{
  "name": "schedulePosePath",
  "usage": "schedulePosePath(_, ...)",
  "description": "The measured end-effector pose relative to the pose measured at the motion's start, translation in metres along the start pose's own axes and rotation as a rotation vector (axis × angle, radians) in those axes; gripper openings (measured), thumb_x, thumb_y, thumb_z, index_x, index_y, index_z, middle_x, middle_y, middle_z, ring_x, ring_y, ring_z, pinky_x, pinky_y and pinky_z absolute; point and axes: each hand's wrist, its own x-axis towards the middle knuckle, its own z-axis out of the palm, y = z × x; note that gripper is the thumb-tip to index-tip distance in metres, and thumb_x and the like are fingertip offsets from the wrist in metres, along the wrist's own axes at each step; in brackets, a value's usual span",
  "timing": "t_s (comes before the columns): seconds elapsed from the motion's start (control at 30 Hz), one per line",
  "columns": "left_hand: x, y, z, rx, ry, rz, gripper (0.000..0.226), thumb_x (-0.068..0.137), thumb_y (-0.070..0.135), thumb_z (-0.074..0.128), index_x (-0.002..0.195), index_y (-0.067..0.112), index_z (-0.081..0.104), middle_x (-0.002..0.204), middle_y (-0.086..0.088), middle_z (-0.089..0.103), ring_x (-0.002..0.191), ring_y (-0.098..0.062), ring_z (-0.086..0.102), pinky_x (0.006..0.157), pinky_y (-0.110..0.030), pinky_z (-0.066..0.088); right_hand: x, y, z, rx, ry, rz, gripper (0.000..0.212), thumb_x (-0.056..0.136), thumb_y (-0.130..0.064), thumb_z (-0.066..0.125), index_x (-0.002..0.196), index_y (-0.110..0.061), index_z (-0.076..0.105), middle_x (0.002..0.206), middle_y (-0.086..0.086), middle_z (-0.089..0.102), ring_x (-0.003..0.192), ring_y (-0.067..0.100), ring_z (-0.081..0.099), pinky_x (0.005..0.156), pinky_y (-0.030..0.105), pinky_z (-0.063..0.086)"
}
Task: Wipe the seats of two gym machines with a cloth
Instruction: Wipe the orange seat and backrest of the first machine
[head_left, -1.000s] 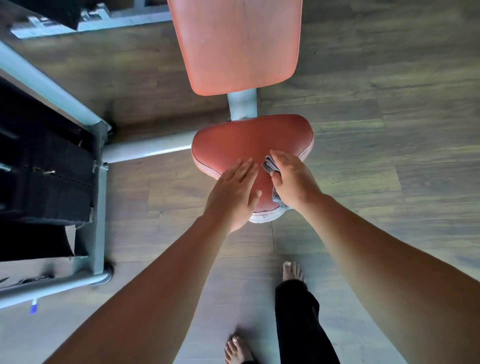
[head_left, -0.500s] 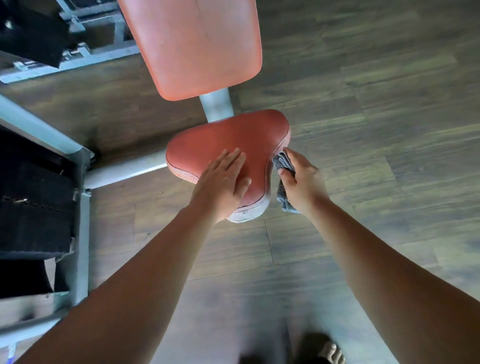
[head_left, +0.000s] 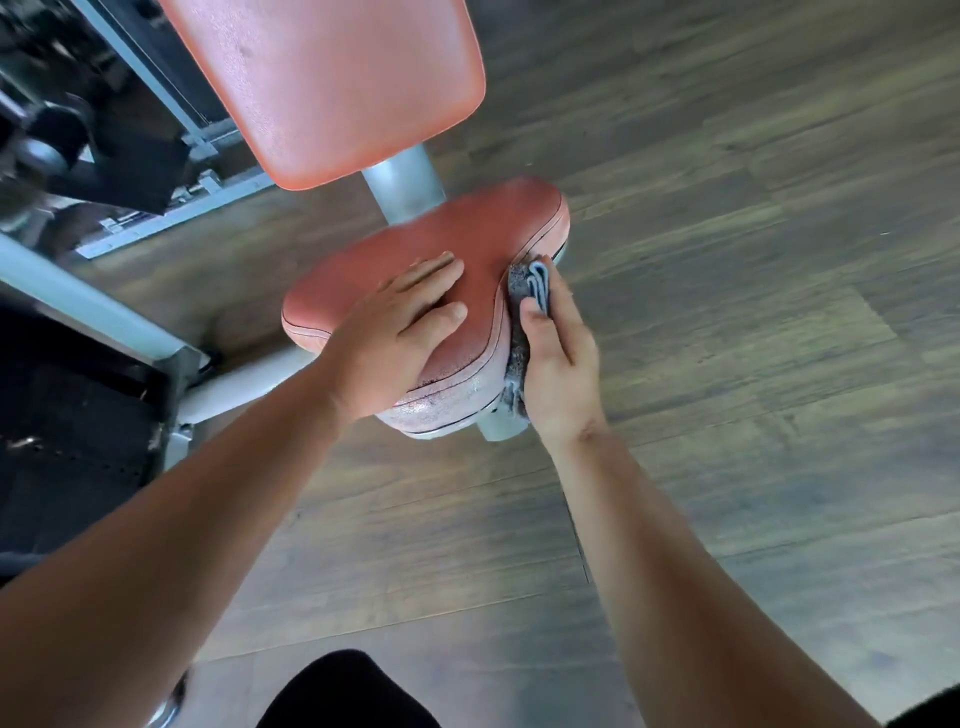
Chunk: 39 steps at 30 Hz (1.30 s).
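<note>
A red padded seat (head_left: 483, 244) of a gym machine sits in the middle of the view, worn pale at its near tip. My left hand (head_left: 395, 332) lies flat on top of the seat, fingers together and pointing away from me. My right hand (head_left: 558, 358) presses a folded grey cloth (head_left: 522, 312) against the seat's right side edge. The cloth shows between my fingers and the seat's piping. Above the seat stands the red backrest (head_left: 332, 83) on a grey post (head_left: 405, 182).
A grey steel frame (head_left: 78, 301) and black weight stack (head_left: 62, 431) stand at the left. More machine parts (head_left: 104, 135) fill the upper left. Wooden plank floor (head_left: 727, 260) spreads to the right and below. My dark-clad knee (head_left: 343, 691) shows at the bottom.
My right hand has slid the cloth off the seat's top and onto its right side edge. My left hand stays flat on the seat. The view has shifted closer and to the right.
</note>
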Motion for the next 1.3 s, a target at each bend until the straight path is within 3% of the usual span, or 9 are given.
schedulePosePath(0.2,0.003,0.000,0.002,-0.008,-0.008,-0.014,0.062,0.095,0.050,0.041,0.155,0.035,0.041,0.165,0.021,0.030,0.154,0.001,0.020,0.127,-0.030,0.011,-0.049,-0.004,0.009,0.130,-0.038,-0.070,0.059,0.100,-0.027,0.044,0.156,-0.010,0.035,0.162,0.001,0.039,0.149,0.009,0.034,0.124,0.044,0.027)
schedulePosePath(0.3,0.002,0.004,0.001,0.012,-0.012,-0.014,0.060,0.098,0.048,0.042,0.156,0.034,0.039,0.165,0.019,0.029,0.154,-0.001,0.020,0.125,-0.026,0.011,-0.016,-0.010,0.004,0.058,-0.072,-0.041,0.056,0.101,-0.024,0.044,0.155,-0.011,0.038,0.160,0.000,0.040,0.133,-0.006,0.049,0.115,0.027,0.041)
schedulePosePath(0.43,0.002,0.004,0.002,0.023,-0.022,-0.025,0.059,0.099,0.048,0.042,0.157,0.034,0.038,0.165,0.021,0.028,0.154,0.001,0.018,0.126,-0.027,0.010,-0.010,-0.019,0.011,0.032,-0.017,0.002,0.060,0.096,-0.033,0.044,0.154,-0.017,0.041,0.162,-0.001,0.039,0.150,0.006,0.032,0.125,0.039,0.026)
schedulePosePath(0.6,0.004,0.002,0.002,0.035,-0.034,-0.026,0.067,0.093,0.052,0.035,0.158,0.034,0.035,0.166,0.021,0.026,0.154,0.001,0.016,0.121,-0.020,0.007,-0.045,-0.023,0.009,-0.050,-0.039,-0.150,0.055,0.099,-0.022,0.044,0.154,-0.017,0.039,0.163,-0.001,0.036,0.151,0.004,0.029,0.125,0.027,0.022)
schedulePosePath(0.77,0.005,0.000,0.003,0.034,-0.025,-0.026,0.065,0.095,0.052,0.036,0.157,0.034,0.037,0.166,0.020,0.027,0.155,0.000,0.017,0.125,-0.026,0.008,0.020,-0.025,0.008,-0.090,-0.069,-0.024,0.054,0.101,-0.022,0.047,0.154,-0.014,0.040,0.165,-0.001,0.032,0.151,0.006,0.027,0.126,0.032,0.020)
schedulePosePath(0.93,0.005,0.000,0.003,0.056,-0.034,-0.025,0.068,0.093,0.054,0.034,0.158,0.034,0.035,0.167,0.019,0.026,0.155,0.000,0.016,0.121,-0.019,0.006,-0.039,-0.022,0.008,-0.082,-0.062,-0.099,0.059,0.101,-0.024,0.042,0.158,-0.013,0.031,0.166,-0.001,0.027,0.153,0.004,0.020,0.124,0.018,0.015)
schedulePosePath(1.03,0.004,0.001,0.004,0.045,-0.026,-0.024,0.067,0.093,0.054,0.035,0.157,0.035,0.037,0.166,0.020,0.027,0.154,0.001,0.017,0.121,-0.019,0.007,0.009,-0.018,0.009,-0.146,-0.051,-0.080,0.057,0.103,-0.020,0.043,0.158,-0.013,0.030,0.167,0.001,0.025,0.154,0.008,0.018,0.124,0.019,0.010)
schedulePosePath(1.17,0.004,0.003,0.004,0.023,-0.018,-0.020,0.066,0.093,0.052,0.036,0.156,0.034,0.038,0.166,0.018,0.028,0.154,0.001,0.018,0.122,-0.021,0.008,0.090,-0.017,0.009,-0.253,0.066,-0.023,0.058,0.106,-0.013,0.037,0.159,-0.003,0.015,0.170,0.011,0.007,0.158,0.023,0.000,0.120,0.019,-0.002)
schedulePosePath(1.3,0.004,0.003,0.003,0.029,-0.027,-0.019,0.068,0.093,0.051,0.035,0.157,0.031,0.038,0.167,0.016,0.028,0.154,0.001,0.016,0.118,-0.014,0.005,0.052,-0.016,0.014,-0.233,0.016,-0.051,0.060,0.106,-0.015,0.040,0.160,-0.009,0.015,0.171,0.005,0.007,0.157,0.016,-0.001,0.118,0.012,-0.003)
